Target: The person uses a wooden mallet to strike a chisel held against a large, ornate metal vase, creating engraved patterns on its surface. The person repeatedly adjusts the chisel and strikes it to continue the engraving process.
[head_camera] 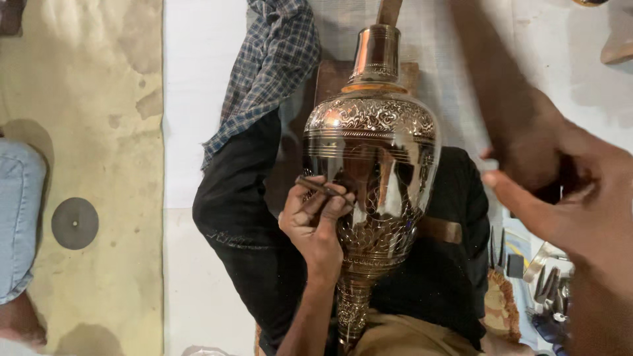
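While the engraved brass vase (372, 158) lies across the lap at centre | left hand (316, 221) pinches a thin graver (318, 187) against it at 7 o'clock | right hand (567, 198) loosely open at 3 o'clock, empty | engraving underway; next stroke likely needs steady pressure.

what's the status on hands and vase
Left hand pinching a thin tool against the vase. Right hand raised beside it, contents unclear. Vase lies across the lap, unobstructed.

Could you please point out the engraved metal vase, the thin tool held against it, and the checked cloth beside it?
engraved metal vase (372, 142): head view, on its broad polished shoulder.
thin tool (315, 186): head view, on the shaft above the fingers.
checked cloth (270, 66): head view, on the middle of the fabric.
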